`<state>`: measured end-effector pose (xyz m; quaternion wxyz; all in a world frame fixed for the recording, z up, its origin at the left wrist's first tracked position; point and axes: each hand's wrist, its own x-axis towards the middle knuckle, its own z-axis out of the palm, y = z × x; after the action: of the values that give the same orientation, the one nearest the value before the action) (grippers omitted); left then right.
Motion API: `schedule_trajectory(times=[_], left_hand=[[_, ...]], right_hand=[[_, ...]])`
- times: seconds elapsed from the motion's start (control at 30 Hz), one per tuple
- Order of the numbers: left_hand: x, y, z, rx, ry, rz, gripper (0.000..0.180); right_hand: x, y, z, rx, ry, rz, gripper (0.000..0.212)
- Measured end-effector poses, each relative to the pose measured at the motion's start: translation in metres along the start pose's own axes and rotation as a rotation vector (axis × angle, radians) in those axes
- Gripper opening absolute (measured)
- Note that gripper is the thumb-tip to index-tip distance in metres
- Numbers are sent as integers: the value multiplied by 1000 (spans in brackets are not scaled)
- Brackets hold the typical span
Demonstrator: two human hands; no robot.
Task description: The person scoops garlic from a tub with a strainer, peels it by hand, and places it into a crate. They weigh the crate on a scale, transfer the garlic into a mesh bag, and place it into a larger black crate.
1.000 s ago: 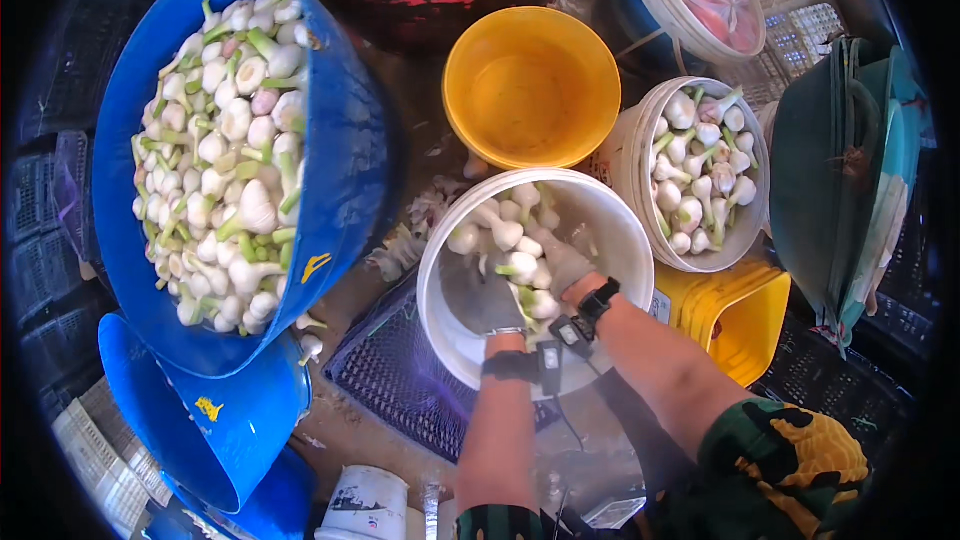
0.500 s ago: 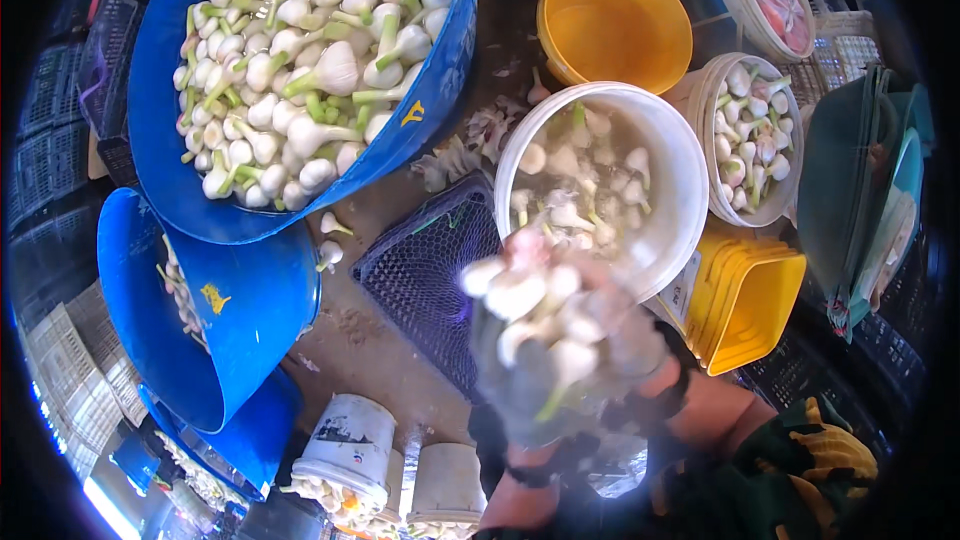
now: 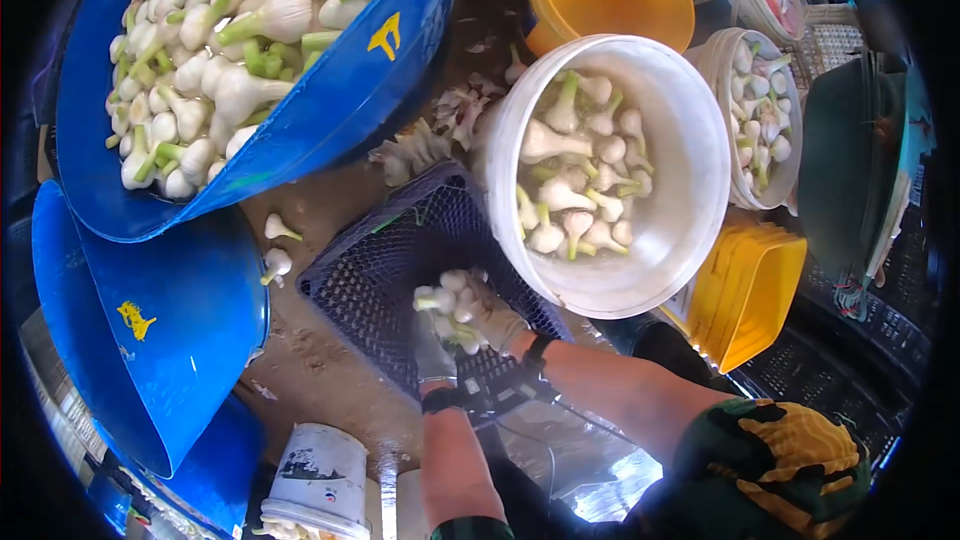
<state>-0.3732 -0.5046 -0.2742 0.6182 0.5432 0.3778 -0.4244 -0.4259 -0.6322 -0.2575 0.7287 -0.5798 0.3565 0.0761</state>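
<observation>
My left hand (image 3: pixel 434 352) and my right hand (image 3: pixel 500 323), both gloved, are cupped together around a cluster of garlic bulbs (image 3: pixel 458 302). They hold the bulbs low over a dark crate (image 3: pixel 345 285) covered with purple netting. The edges of both hands are blurred. Just beyond them stands a white bucket (image 3: pixel 705 185) of cloudy water, with several garlic bulbs (image 3: pixel 568 197) in it.
A big blue tub (image 3: pixel 330 150) full of garlic fills the upper left. Below it leans another blue tub (image 3: pixel 210 310). Two loose bulbs (image 3: pixel 277 262) lie on the wet floor. Yellow containers (image 3: pixel 750 290) and a garlic-filled bucket (image 3: pixel 725 60) are at the right.
Both hands have moved from the white bucket's near edge down and left to the netted crate, still carrying garlic. The view has shifted, so the tubs now appear farther left.
</observation>
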Motion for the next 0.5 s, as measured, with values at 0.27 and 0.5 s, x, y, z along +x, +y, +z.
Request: schedule_trajectory(times=[0.27,0.5], left_hand=[[-184,83,121,377,-110,456,44],[-57,51,303,1007,325,533,82]], right_hand=[[-88,-201,-110,-190,-170,-98,39],[39,-114,-286,-592,345,101,90]])
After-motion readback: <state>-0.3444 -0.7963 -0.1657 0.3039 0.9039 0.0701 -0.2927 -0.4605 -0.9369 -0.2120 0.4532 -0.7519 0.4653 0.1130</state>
